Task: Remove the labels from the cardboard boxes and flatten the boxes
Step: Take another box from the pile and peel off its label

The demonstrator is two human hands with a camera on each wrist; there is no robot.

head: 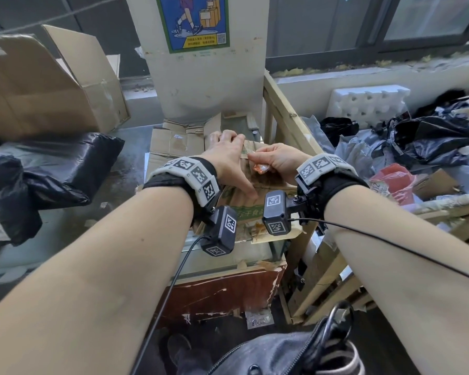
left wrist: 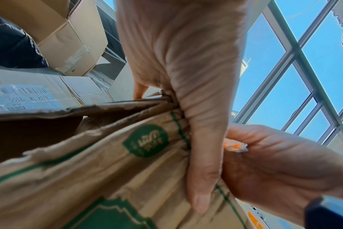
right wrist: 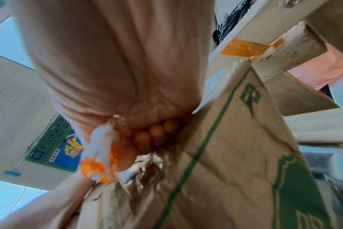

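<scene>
Cluttered all round, the sorting corner has a big open carton (head: 52, 85) at the far left, black plastic bags (head: 46, 169) on the floor, a white foam block (head: 367, 102) and a wooden crate frame (head: 287, 112) to the right, under a pillar carrying a blue poster (head: 192, 21). On a narrow bench (head: 228, 269) against the pillar lies the cardboard box (head: 257, 182) with green print, on top of other flattened cardboard (head: 173, 142).

The left hand (head: 229, 158) has its fingers curled over the far edge of the box and its thumb laid along the panel, gripping it. The right hand (head: 278, 161) pinches a crumpled strip of orange-and-white tape (head: 260, 168) just beside the left thumb; the right wrist view shows the fingertips (right wrist: 143, 139) folded in against the palm round it, with torn, scuffed card directly below.

As a judgement, label and tape removal on this box is under way, not finished, and the box looks partly collapsed: the left wrist view shows a dark gap between its layers. A grey shipping label (left wrist: 23, 96) remains on another box behind. The open carton is not yet flattened.

Whether the tape is still stuck to the card cannot be told, since the hands cover the spot. The near end of the box is hidden behind the wrist cameras.
</scene>
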